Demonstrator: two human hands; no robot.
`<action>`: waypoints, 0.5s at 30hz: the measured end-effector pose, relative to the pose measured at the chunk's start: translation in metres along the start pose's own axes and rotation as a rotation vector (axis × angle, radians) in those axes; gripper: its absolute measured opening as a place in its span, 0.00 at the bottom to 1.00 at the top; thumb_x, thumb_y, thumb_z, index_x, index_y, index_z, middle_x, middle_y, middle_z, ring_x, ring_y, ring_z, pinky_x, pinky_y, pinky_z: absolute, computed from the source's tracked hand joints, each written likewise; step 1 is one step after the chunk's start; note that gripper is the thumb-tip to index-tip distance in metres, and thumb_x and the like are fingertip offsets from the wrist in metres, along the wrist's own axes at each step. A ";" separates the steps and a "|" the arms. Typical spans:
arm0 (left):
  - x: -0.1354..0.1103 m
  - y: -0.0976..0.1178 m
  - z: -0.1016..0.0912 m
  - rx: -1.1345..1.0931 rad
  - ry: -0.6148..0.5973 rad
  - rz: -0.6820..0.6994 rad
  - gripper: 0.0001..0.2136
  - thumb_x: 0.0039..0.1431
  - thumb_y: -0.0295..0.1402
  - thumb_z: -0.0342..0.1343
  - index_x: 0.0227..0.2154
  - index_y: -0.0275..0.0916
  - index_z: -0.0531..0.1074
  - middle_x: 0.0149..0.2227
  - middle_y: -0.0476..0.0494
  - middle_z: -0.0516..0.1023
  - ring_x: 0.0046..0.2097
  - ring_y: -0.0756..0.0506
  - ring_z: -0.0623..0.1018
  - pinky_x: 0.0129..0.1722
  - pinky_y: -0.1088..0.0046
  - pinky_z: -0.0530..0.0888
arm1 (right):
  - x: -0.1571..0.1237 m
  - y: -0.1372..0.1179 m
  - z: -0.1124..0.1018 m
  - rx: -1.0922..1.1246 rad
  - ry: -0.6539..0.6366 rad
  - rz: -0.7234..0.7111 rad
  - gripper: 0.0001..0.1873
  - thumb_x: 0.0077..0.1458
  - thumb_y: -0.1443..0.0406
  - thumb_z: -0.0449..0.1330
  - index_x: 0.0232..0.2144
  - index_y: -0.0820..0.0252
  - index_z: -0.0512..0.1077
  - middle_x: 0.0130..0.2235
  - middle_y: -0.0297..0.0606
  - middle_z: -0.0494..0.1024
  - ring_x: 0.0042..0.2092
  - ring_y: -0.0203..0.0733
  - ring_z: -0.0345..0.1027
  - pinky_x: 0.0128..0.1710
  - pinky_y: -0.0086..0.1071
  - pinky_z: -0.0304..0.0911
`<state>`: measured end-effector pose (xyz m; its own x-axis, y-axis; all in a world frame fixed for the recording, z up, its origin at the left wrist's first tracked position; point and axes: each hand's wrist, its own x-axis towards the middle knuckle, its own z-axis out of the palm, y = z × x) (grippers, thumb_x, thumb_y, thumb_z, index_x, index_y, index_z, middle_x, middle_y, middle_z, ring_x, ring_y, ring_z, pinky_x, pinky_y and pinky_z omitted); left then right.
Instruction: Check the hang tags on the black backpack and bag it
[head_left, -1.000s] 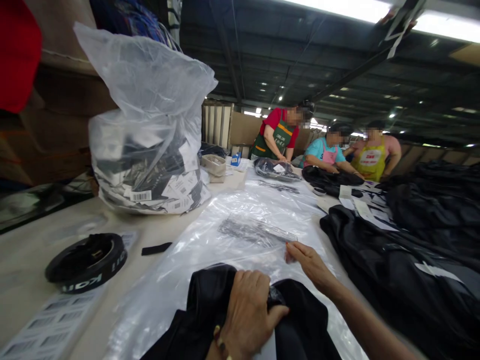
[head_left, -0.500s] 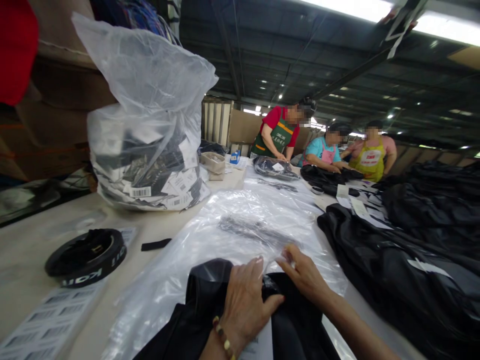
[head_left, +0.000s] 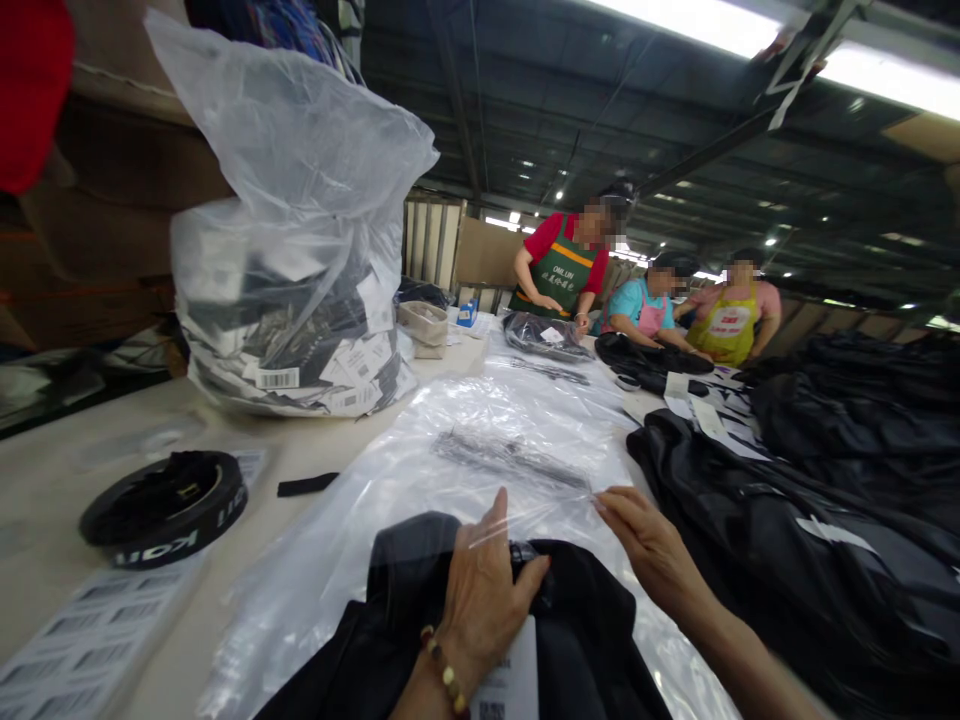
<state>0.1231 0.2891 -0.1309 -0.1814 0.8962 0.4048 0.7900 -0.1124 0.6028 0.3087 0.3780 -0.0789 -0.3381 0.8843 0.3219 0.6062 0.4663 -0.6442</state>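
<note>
A folded black garment (head_left: pixel 577 620) lies at the near edge of the table, partly inside a clear plastic bag (head_left: pixel 450 470) spread flat in front of me. My left hand (head_left: pixel 480 590) rests on top of the garment, fingers curled and gripping the fabric, with the bag's film over the fingertips. My right hand (head_left: pixel 649 545) is to the right of it, pinching the edge of the clear bag's opening. A white tag (head_left: pixel 506 685) hangs on the garment by my left wrist.
A large clear sack of tagged black items (head_left: pixel 300 300) stands at the left. A black strap roll (head_left: pixel 165 500) and barcode label sheets (head_left: pixel 90 640) lie near left. Black garments (head_left: pixel 810 500) pile at right. Three people work at the table's far end.
My right hand drew back toward the garment, then moved out to the right along the bag's edge. My left hand slid slightly forward on the garment.
</note>
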 end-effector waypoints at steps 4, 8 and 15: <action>-0.003 -0.003 0.007 0.058 0.150 0.097 0.29 0.60 0.37 0.50 0.59 0.28 0.51 0.53 0.29 0.69 0.50 0.36 0.72 0.48 0.55 0.70 | -0.020 -0.011 0.006 0.163 0.064 0.140 0.21 0.54 0.47 0.48 0.29 0.56 0.69 0.25 0.34 0.70 0.31 0.41 0.66 0.35 0.33 0.62; -0.002 -0.007 0.013 0.078 0.342 0.160 0.23 0.63 0.36 0.46 0.57 0.29 0.53 0.51 0.29 0.69 0.52 0.37 0.70 0.49 0.55 0.70 | -0.038 -0.031 0.009 0.090 -0.153 0.089 0.15 0.52 0.52 0.52 0.32 0.56 0.67 0.28 0.33 0.71 0.31 0.40 0.64 0.31 0.31 0.60; 0.001 -0.015 0.014 0.083 0.486 0.135 0.18 0.64 0.31 0.43 0.54 0.28 0.58 0.44 0.30 0.73 0.47 0.39 0.74 0.44 0.58 0.72 | -0.053 -0.027 0.033 -0.420 0.061 -0.121 0.24 0.41 0.50 0.64 0.38 0.57 0.68 0.33 0.39 0.76 0.33 0.47 0.68 0.32 0.37 0.61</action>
<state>0.1193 0.2983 -0.1493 -0.3104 0.5710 0.7600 0.8655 -0.1609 0.4743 0.2862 0.3179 -0.1011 -0.3893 0.8164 0.4266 0.8090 0.5245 -0.2655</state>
